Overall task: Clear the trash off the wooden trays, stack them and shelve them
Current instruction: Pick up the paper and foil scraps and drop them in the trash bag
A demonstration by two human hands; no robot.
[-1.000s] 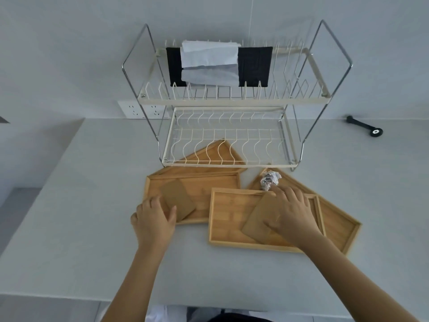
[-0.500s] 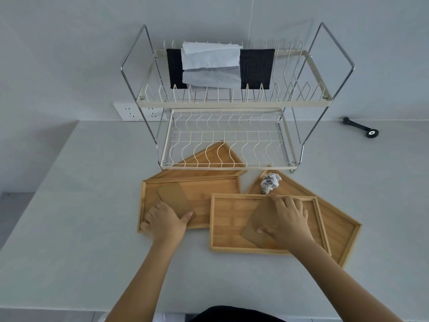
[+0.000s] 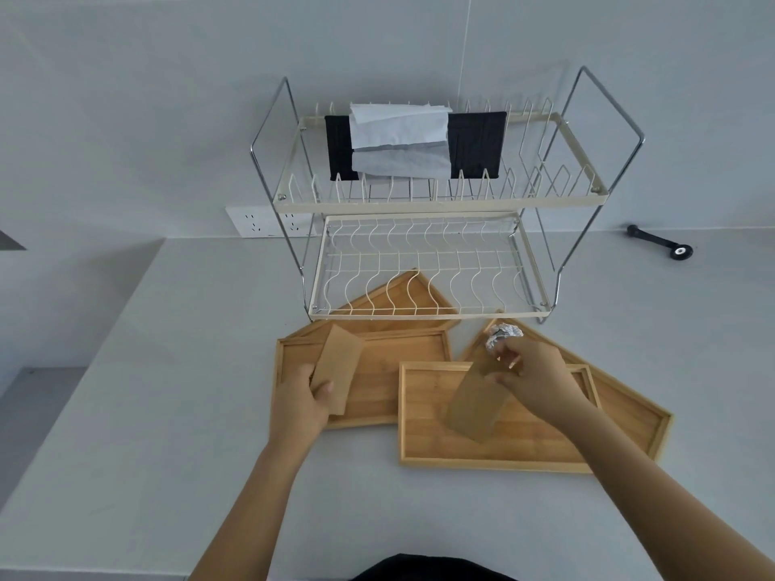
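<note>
Several wooden trays lie overlapping on the white counter in front of a two-tier wire rack [image 3: 423, 203]. My left hand [image 3: 300, 398] grips a brown paper piece [image 3: 337, 366], lifted and tilted above the left tray [image 3: 398, 366]. My right hand [image 3: 534, 373] pinches another brown paper piece [image 3: 476, 408] by its upper end, raised over the front tray [image 3: 532, 444]. A crumpled foil ball [image 3: 501, 335] sits on the right tray [image 3: 629, 406], just beyond my right fingers. A fourth tray [image 3: 402, 299] lies partly under the rack.
A black cloth [image 3: 478, 144] and white paper [image 3: 398, 140] rest on the rack's upper tier; the lower tier holds nothing. A black tool [image 3: 660, 243] lies at the far right. A wall socket [image 3: 264, 222] sits behind the rack. The counter's left edge drops away.
Both hands went from pressing flat on the paper pieces to gripping them; each piece now stands lifted and tilted off its tray.
</note>
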